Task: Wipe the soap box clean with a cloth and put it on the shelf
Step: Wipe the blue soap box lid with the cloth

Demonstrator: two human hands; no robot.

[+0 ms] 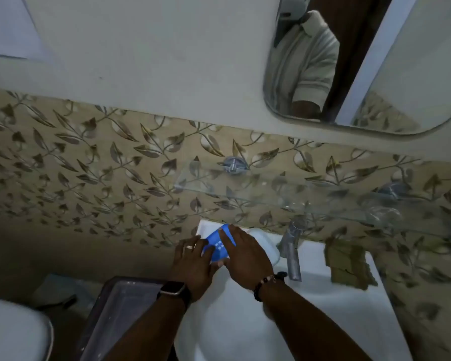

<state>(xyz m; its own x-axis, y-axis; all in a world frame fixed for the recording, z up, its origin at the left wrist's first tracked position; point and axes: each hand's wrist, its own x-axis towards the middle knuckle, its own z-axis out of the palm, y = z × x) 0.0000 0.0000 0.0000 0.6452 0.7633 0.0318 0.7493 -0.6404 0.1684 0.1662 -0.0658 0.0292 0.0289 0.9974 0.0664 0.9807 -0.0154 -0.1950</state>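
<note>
A blue soap box [217,246] with small drain holes sits at the back left corner of the white sink [323,303]. My left hand [193,264] holds its left side, fingers wrapped on the edge. From the right, my right hand [242,254] lies over the box with its fingers stretched along the top edge. A white piece [264,246], perhaps the box's lid or a soap, lies just right of my right hand. The glass shelf [284,188] hangs on the wall above the sink. A brownish cloth [348,264] lies on the sink's right rim.
A chrome tap [292,246] stands between my hands and the cloth. A mirror [349,61] hangs above the shelf. A clear plastic bin [120,308] stands left of the sink, and a white toilet [13,332] is at the lower left.
</note>
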